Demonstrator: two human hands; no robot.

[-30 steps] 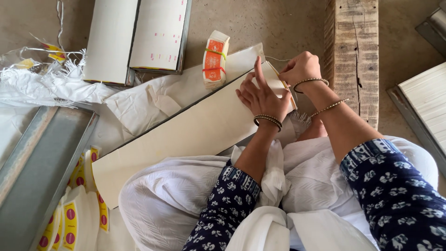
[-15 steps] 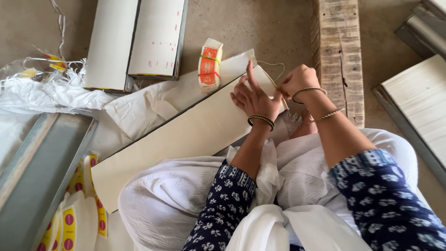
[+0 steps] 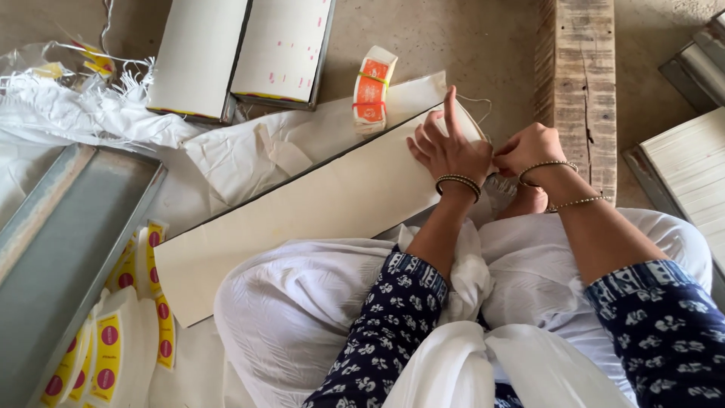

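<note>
head view: the left hand lies flat on the far end of a long white wrapped box, fingers spread, index finger raised; it presses the box and grips nothing. the right hand sits just beside it at the box's end, fingers pinched narrow on a thin string that loops past the box corner; the exact pinch point is hidden behind the left hand. the box lies diagonally across the person's lap, its near end low left, its far end beside a wooden plank. a roll of orange-and-white labels stands just beyond the box's upper edge. two more white boxes lie side by side at the top. a grey metal tray lies at the left, with yellow-and-red stickers beside it. crumpled white paper lies between the tray and the box.
</note>
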